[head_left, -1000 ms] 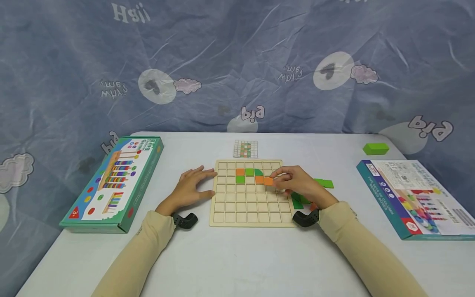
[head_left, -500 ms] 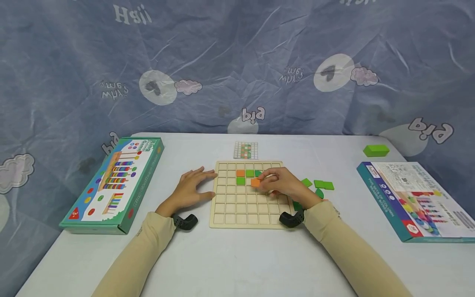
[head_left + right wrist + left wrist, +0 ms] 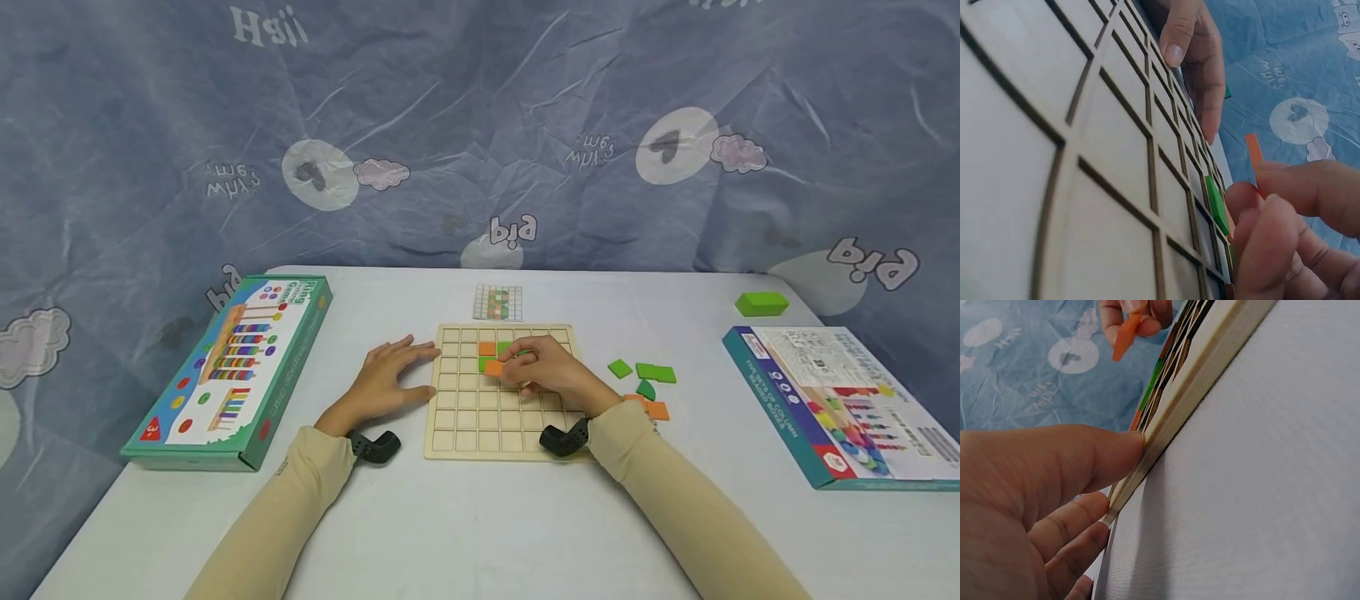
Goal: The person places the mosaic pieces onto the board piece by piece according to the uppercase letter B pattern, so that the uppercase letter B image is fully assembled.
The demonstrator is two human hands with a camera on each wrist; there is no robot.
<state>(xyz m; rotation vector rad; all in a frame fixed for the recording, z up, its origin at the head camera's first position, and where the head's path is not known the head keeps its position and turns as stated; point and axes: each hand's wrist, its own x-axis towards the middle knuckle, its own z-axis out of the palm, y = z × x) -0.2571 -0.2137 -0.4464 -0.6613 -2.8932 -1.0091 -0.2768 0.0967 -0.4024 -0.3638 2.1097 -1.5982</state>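
My right hand (image 3: 551,373) pinches an orange square tile (image 3: 492,368) between thumb and fingers, over the upper middle of the wooden grid board (image 3: 459,446). In the right wrist view the held orange tile (image 3: 1254,153) stands tilted, apart from the board. My left hand (image 3: 384,383) lies at the board's left edge, fingers spread; its thumb (image 3: 1116,456) touches the rim in the left wrist view. An orange tile (image 3: 487,348) and a green tile (image 3: 504,347) sit in cells near the top. Further placed tiles are partly hidden behind my right hand.
Right of the board lie loose green tiles (image 3: 656,372), a green curved piece (image 3: 646,389) and orange tiles (image 3: 657,411). A pattern card (image 3: 498,302) lies behind the board. Boxes flank it at left (image 3: 225,375) and right (image 3: 847,408), with a green block (image 3: 761,303) at the back right.
My right hand has moved left across the board with the orange tile, uncovering the loose pieces on the right. My left hand has stayed at the board's edge.
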